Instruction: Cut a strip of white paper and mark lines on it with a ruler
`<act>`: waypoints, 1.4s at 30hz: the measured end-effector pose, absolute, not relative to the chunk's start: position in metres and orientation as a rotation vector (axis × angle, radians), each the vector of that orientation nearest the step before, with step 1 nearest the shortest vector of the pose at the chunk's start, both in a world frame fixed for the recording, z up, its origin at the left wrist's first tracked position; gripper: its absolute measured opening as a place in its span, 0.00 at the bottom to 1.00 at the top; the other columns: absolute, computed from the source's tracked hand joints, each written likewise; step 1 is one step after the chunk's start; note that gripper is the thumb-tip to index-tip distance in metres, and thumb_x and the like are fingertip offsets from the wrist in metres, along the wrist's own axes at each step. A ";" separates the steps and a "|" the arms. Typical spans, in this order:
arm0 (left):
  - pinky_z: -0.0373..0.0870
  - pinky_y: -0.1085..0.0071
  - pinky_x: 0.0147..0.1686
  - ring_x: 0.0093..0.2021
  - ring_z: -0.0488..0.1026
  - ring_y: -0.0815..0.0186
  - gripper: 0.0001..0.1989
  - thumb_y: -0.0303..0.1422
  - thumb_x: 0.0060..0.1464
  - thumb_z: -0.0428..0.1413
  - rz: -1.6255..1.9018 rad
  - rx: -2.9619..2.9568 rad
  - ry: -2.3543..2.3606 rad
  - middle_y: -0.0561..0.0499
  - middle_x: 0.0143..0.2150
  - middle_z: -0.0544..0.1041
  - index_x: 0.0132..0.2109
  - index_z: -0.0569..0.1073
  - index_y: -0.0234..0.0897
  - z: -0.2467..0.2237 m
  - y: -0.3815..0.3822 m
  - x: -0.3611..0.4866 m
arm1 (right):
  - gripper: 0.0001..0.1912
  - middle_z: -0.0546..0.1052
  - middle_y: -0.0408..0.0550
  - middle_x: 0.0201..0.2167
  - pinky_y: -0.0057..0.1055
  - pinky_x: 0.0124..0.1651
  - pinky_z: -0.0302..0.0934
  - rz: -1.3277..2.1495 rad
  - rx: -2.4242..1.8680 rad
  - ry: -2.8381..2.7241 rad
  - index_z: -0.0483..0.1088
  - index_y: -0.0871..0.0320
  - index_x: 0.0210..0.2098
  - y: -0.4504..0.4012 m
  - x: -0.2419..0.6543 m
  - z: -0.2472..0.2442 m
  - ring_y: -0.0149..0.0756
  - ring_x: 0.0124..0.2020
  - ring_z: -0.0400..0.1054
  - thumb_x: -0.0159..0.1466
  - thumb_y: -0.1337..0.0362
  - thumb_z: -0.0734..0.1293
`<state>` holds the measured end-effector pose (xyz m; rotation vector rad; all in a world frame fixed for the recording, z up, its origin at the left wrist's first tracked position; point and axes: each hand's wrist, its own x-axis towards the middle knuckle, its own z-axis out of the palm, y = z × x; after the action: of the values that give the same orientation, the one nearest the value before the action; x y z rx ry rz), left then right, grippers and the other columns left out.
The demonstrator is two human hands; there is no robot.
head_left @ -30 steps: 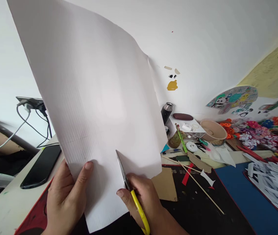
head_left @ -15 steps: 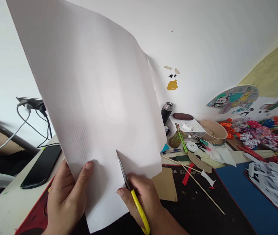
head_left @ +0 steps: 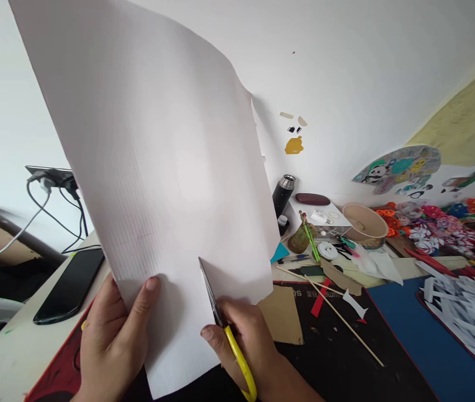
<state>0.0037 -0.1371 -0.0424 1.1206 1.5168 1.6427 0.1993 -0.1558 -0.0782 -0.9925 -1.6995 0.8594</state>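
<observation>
My left hand (head_left: 114, 335) clamps the white cardboard sheet's (head_left: 170, 156) near left edge, best held steady beside the yellow-handled scissors (head_left: 240, 356) gripped in my right hand (head_left: 258, 335).

In the head view, our left hand (head_left: 115, 335) is gripping white cardboard (head_left: 178, 167) while our right hand (head_left: 249, 335) is holding yellow-handled scissors (head_left: 237, 354).

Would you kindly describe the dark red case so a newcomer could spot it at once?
Right of the large white sheet, past the black flask, is a white box. The case lies on top: long, rounded and dark red, unlike the small white piece in front of it.
</observation>
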 end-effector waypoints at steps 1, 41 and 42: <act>0.79 0.74 0.45 0.47 0.82 0.60 0.27 0.58 0.52 0.70 1.646 1.128 1.512 0.51 0.48 0.86 0.52 0.82 0.47 -0.042 -0.137 0.004 | 0.26 0.60 0.36 0.21 0.29 0.27 0.46 0.871 -0.984 -1.697 0.61 0.55 0.28 -0.156 0.200 -0.078 0.28 0.22 0.53 0.73 0.44 0.68; 0.81 0.70 0.42 0.44 0.81 0.58 0.25 0.54 0.53 0.71 1.711 1.093 1.591 0.50 0.45 0.85 0.49 0.80 0.43 -0.033 -0.145 0.006 | 0.42 0.74 0.41 0.25 0.28 0.29 0.59 1.018 -0.903 -1.625 0.77 0.57 0.35 -0.157 0.202 -0.076 0.31 0.24 0.64 0.55 0.21 0.71; 0.81 0.71 0.43 0.44 0.81 0.58 0.25 0.54 0.53 0.71 1.707 1.105 1.586 0.50 0.45 0.85 0.49 0.80 0.43 -0.032 -0.145 0.006 | 0.43 0.74 0.42 0.26 0.28 0.29 0.59 1.033 -0.907 -1.629 0.77 0.57 0.35 -0.157 0.203 -0.075 0.32 0.24 0.64 0.54 0.20 0.71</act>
<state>0.0063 -0.1451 -0.0321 1.1053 1.5860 1.7068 0.2026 -0.1565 -0.0748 -0.9067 -1.6288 1.0327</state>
